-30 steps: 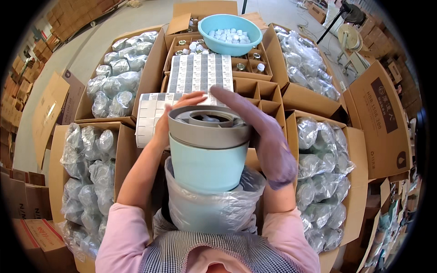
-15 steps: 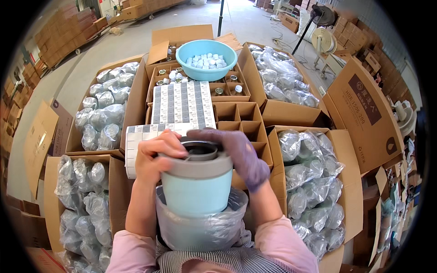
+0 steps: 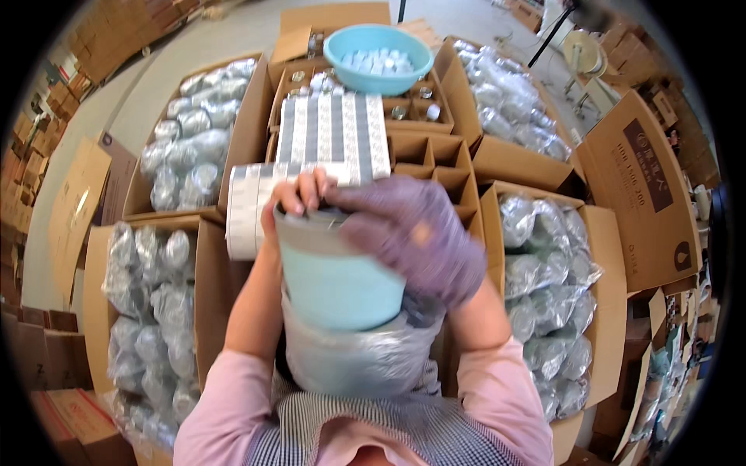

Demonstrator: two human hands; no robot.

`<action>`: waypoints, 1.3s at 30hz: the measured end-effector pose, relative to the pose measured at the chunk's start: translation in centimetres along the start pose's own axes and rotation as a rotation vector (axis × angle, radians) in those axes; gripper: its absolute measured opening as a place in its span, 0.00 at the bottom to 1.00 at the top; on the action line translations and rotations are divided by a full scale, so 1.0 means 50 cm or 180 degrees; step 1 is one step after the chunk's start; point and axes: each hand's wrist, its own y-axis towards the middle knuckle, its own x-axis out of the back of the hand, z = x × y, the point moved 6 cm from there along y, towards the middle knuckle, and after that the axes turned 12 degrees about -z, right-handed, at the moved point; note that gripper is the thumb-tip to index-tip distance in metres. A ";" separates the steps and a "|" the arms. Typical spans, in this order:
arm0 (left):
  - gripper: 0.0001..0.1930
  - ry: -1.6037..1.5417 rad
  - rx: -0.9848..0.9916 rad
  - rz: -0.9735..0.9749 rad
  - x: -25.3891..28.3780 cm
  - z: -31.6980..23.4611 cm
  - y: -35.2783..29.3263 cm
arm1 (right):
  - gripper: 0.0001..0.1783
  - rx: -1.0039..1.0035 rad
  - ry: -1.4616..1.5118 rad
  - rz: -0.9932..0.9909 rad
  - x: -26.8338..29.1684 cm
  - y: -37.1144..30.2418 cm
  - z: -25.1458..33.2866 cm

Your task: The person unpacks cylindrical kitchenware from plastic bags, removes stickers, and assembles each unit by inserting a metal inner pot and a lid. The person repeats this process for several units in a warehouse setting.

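Note:
A light-blue bucket with a grey rim stands tilted in front of me. Its lower part sits inside a clear plastic bag. My bare left hand is closed on the left side of the rim, fingers curled over the top edge. My right hand, in a purple-grey knitted glove, lies across the right side of the rim. Motion smears its fingers, and it hides much of the bucket's opening. Just beyond, a sheet of grey-and-white labels lies over a divided carton.
Cartons of bagged clear items stand at my left and right, with more behind them. A blue basin of small whitish caps rests on a divided carton of bottles. An upright carton flap rises at the right.
The view has shifted, so the cartons appear higher and farther right. My right hand has swung down over the rim's right side. My left hand stays on the rim.

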 end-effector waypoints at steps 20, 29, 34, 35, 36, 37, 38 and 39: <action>0.22 0.2203 0.0029 0.0912 -0.127 -0.063 0.024 | 0.26 0.0839 0.1616 -0.0656 -0.008 -0.007 -0.128; 0.26 0.0698 0.0517 0.0607 -0.068 0.029 0.026 | 0.17 0.0763 -0.0098 -0.0849 0.014 -0.047 -0.077; 0.25 0.4048 -0.0241 0.1194 -0.243 -0.076 0.029 | 0.16 0.0964 0.0969 -0.0906 0.011 -0.049 -0.102; 0.25 0.3756 0.0010 0.1022 -0.232 -0.072 0.027 | 0.16 0.0935 0.0463 -0.1079 0.015 -0.056 -0.088; 0.24 0.3498 0.0217 0.0846 -0.215 -0.068 0.027 | 0.16 0.0901 -0.0009 -0.1223 0.017 -0.058 -0.061; 0.24 0.2641 0.0249 0.0731 -0.178 -0.052 0.024 | 0.19 0.0448 -0.0216 -0.1336 0.015 -0.069 -0.013; 0.24 0.1751 0.0262 0.0568 -0.113 -0.030 0.019 | 0.22 -0.0031 -0.0448 -0.1387 0.010 -0.065 0.015; 0.24 0.0693 0.0405 0.0540 -0.056 0.017 0.007 | 0.23 0.0063 -0.0317 -0.1222 0.003 -0.063 0.030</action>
